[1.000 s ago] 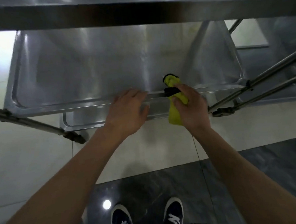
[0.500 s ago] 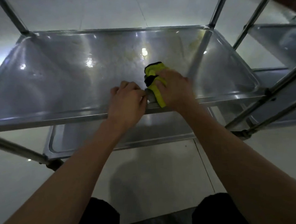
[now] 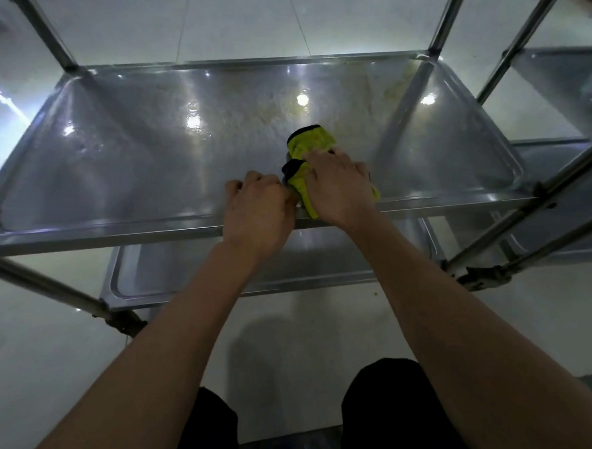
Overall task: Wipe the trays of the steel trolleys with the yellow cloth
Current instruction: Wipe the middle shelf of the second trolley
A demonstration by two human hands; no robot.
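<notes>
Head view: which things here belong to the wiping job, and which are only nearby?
Job: yellow cloth, right hand pressing it, left hand at the rim, middle tray.
Nearby: lower tray, neighbouring trolley, tiled floor.

Bunched yellow cloth (image 3: 309, 144) on smeared tray (image 3: 147, 156).

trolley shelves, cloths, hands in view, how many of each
steel trays: 4, the middle tray, the lower tray beneath it, and two trays of the neighbouring trolley at right
yellow cloth: 1
hands: 2, left hand, right hand
total: 7
</notes>
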